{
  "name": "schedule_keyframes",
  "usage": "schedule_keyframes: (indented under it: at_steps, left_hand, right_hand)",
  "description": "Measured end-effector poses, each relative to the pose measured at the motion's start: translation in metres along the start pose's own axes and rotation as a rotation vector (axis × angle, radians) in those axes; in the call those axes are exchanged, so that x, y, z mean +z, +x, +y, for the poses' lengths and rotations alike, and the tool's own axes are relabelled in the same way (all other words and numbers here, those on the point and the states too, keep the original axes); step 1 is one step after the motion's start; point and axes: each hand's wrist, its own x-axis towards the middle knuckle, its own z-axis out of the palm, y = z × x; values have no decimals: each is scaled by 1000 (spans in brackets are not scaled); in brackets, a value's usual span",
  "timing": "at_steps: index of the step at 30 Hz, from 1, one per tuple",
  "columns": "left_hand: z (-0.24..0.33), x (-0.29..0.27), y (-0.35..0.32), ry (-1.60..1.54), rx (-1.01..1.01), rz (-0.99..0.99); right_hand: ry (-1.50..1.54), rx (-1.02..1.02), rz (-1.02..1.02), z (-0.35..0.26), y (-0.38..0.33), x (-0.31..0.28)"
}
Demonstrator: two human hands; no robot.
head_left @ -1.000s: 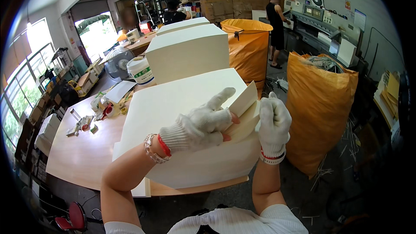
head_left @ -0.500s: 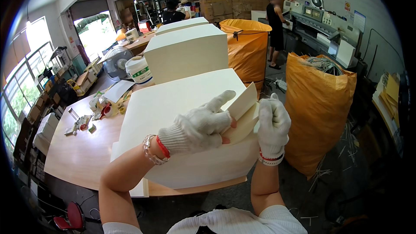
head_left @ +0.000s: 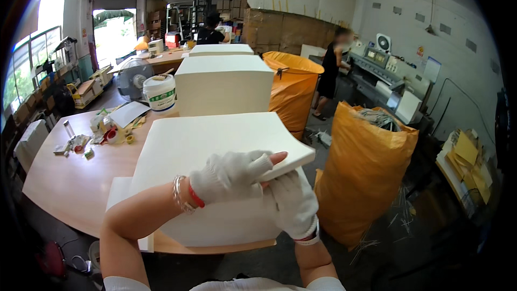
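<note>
Pale wooden table [head_left: 59, 183] with a curved edge, indoors; clock taken from the hands, 12 straight ahead. Left hand [head_left: 231, 175], white knit glove, bare fingertips showing: closed on the lifted sheets [head_left: 295, 160], one fingertip on top, another just below the edge. Right hand [head_left: 293, 202], same sort of glove, just under that edge, back showing; fingers partly hidden, can't tell if it grips. Silver bracelet [head_left: 180, 194] on left wrist, white band [head_left: 308, 240] on right.

Lifted sheets are the near right corner of the white paper stack [head_left: 199, 140], bent up at 1 to 2 o'clock; stack sits on the table under the hands, running out to 12. Second paper stack [head_left: 223, 86] behind it at 11 to 12, third stack [head_left: 221, 49] beyond.

White tub [head_left: 160, 94] at 10 to 11, stick on top; grey fan [head_left: 133, 78] behind it. Small clutter [head_left: 102, 134] at 10. Near orange sack [head_left: 366, 178] at 3, pale strips poking out; far orange sack [head_left: 293, 94] at 1. Person in black [head_left: 326, 75] at 1, by a grey machine [head_left: 388, 70] at 2. Another person [head_left: 210, 35], dark top, far off between 11 and 12.
</note>
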Motion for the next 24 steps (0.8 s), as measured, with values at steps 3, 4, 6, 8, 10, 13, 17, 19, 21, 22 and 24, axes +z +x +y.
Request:
schedule_keyframes:
  at_steps: [3,4,6,8,10,13,17,19,21,22,24]
  left_hand:
    - [10,11,-16,266,-100,-57]
    - [13,10,-15,297,-80,-97]
    - [15,1,-16,373,-55,-176]
    - [3,-2,-17,425,-67,-309]
    - [-10,1,-16,294,-60,-360]
    - [-31,-18,-24,1110,125,-131]
    - [-17,-101,5,193,-552,161]
    - [-29,-143,-2,75,-557,334]
    - [-42,-166,-26,-383,-304,639]
    - [-33,-183,-38,-498,-416,724]
    - [-33,-205,-64,-495,-450,918]
  right_hand:
    - [-58,-94,40,3,1,1]
    - [-66,-100,60,3,0,1]
    - [-77,-90,75,2,-1,4]
    - [-81,-61,66,2,-1,10]
    - [-83,-58,122,7,-4,11]
    - [-62,130,-4,-5,-6,10]
    - [24,155,34,-3,-2,12]
    - [-212,105,77,-17,4,24]
    - [-297,-2,139,-55,16,44]
    - [-165,-137,70,-78,28,66]
    - [16,-310,-57,-132,41,98]
